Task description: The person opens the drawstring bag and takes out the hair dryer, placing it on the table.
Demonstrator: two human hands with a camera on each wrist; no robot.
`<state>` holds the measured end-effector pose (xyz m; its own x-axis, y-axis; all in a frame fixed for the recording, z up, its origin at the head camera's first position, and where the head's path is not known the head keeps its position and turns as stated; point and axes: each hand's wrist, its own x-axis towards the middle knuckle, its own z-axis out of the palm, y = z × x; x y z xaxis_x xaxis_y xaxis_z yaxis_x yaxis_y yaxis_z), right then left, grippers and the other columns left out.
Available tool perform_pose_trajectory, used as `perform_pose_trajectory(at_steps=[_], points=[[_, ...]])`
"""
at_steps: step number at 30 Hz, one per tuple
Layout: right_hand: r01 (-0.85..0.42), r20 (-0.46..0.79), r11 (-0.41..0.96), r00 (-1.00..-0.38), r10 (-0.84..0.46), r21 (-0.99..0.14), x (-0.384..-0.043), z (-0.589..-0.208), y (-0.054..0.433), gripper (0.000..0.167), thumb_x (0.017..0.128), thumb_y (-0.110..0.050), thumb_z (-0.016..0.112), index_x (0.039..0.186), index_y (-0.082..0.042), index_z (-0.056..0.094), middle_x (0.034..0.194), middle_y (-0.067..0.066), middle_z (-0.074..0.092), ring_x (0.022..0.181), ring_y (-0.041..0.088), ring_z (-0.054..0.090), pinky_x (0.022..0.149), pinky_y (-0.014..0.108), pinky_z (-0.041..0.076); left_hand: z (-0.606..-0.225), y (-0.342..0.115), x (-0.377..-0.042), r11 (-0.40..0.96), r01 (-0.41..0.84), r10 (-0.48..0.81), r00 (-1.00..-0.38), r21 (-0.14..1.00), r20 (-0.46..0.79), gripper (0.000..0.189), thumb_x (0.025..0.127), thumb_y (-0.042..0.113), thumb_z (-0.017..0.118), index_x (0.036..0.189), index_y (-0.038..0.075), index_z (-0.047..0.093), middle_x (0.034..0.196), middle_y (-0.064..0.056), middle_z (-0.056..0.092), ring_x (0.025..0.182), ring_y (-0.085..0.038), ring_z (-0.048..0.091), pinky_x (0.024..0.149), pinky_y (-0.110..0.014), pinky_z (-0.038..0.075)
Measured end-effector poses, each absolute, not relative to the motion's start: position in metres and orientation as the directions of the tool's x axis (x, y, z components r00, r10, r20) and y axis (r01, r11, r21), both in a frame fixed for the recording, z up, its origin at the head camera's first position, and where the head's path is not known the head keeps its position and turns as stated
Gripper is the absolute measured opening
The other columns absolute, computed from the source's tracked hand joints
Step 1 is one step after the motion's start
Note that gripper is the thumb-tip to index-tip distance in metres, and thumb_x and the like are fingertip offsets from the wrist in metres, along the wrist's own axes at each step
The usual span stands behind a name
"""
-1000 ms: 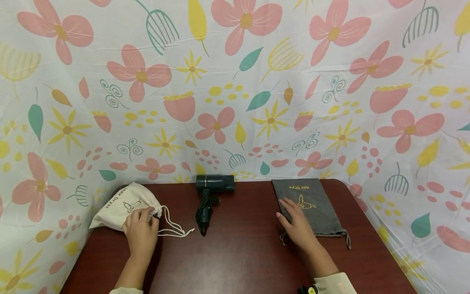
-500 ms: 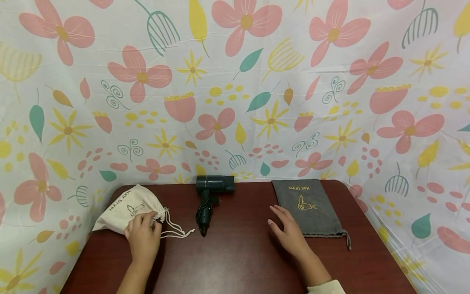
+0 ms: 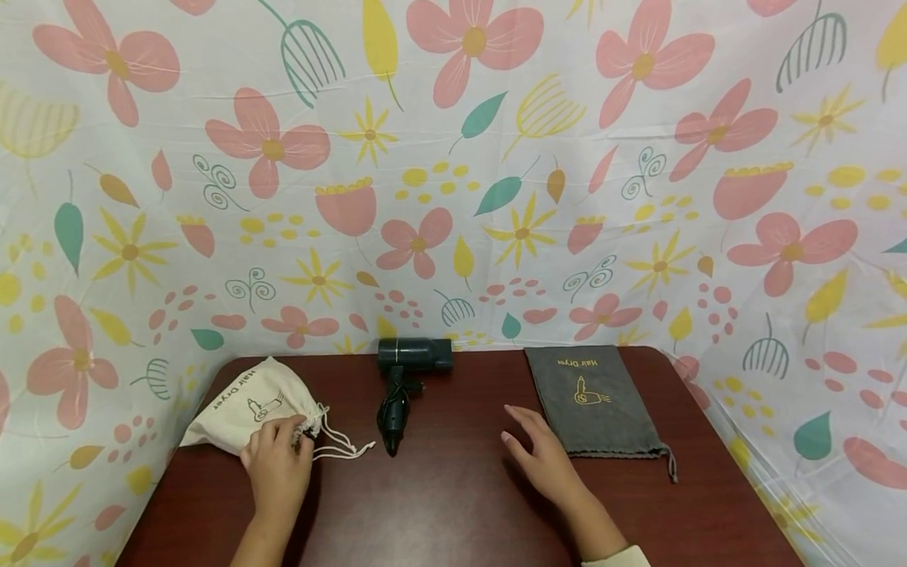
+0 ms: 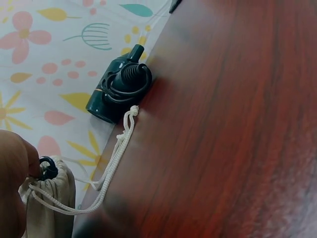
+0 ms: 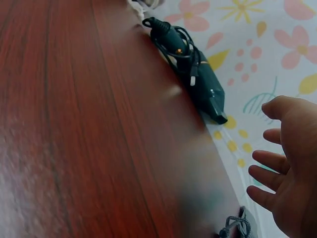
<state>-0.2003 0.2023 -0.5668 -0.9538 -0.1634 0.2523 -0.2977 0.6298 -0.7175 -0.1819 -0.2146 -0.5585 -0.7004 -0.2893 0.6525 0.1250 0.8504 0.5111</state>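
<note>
My left hand (image 3: 278, 465) pinches the gathered mouth of a cream drawstring bag (image 3: 241, 405) marked "Hair Dryer". A dark loop, perhaps a cord end, pokes out of that mouth (image 4: 48, 169) beside the fingers; the rest of what is inside is hidden. White drawstrings (image 3: 343, 445) trail toward a dark green hair dryer (image 3: 414, 354), which lies at the back middle with its cord wrapped round the handle. Just left of a flat grey drawstring bag (image 3: 595, 409), my right hand (image 3: 546, 465) is held with fingers extended and nothing in them. Its spread fingers also show in the right wrist view.
All of this lies on a dark red wooden table (image 3: 425, 512) with rounded far corners. A flower-printed cloth (image 3: 453, 197) hangs behind and at both sides, close to the table's back edge. The grey bag's cord (image 3: 671, 465) sticks out at its near right corner.
My right hand has moved left off the grey bag. The left hand has shifted slightly right and nearer, and the cream bag's near end has moved a little with it. The hair dryer stays put.
</note>
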Motion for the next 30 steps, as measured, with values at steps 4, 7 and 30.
perform_pose_trajectory(at_steps=[4, 7, 30], points=[[-0.299, 0.255, 0.623, -0.953, -0.162, -0.723, -0.200, -0.568, 0.198, 0.049, 0.100, -0.034, 0.064, 0.147, -0.028, 0.052, 0.145, -0.001, 0.054, 0.137, 0.026, 0.051, 0.108, 0.055, 0.045, -0.559, -0.213, -0.179, 0.850, 0.122, -0.292, -0.701, 0.513, 0.650, 0.028, 0.075, -0.002, 0.069, 0.102, 0.006, 0.074, 0.099, -0.017, 0.065, 0.092, -0.042, 0.054, 0.082, -0.055, 0.030], [-0.318, 0.272, 0.615, -0.947, -0.170, -0.722, -0.200, -0.567, 0.194, 0.049, 0.099, -0.032, 0.066, 0.146, -0.026, 0.054, 0.143, -0.002, 0.056, 0.136, 0.024, 0.053, 0.108, 0.054, 0.045, -0.559, -0.211, -0.176, 0.846, 0.116, -0.299, -0.705, 0.521, 0.643, 0.029, 0.074, -0.003, 0.070, 0.102, 0.006, 0.074, 0.099, -0.016, 0.065, 0.092, -0.041, 0.054, 0.082, -0.055, 0.031], [-0.296, 0.164, 0.564, -0.948, -0.274, -0.771, -0.189, -0.564, 0.160, 0.041, 0.099, -0.037, 0.064, 0.140, -0.034, 0.058, 0.133, -0.011, 0.064, 0.130, 0.015, 0.058, 0.108, 0.048, 0.047, -0.570, -0.200, -0.163, 0.843, 0.156, -0.261, -0.719, 0.515, 0.645, 0.030, 0.071, -0.005, 0.072, 0.100, 0.006, 0.073, 0.095, -0.014, 0.063, 0.085, -0.039, 0.053, 0.079, -0.051, 0.037]])
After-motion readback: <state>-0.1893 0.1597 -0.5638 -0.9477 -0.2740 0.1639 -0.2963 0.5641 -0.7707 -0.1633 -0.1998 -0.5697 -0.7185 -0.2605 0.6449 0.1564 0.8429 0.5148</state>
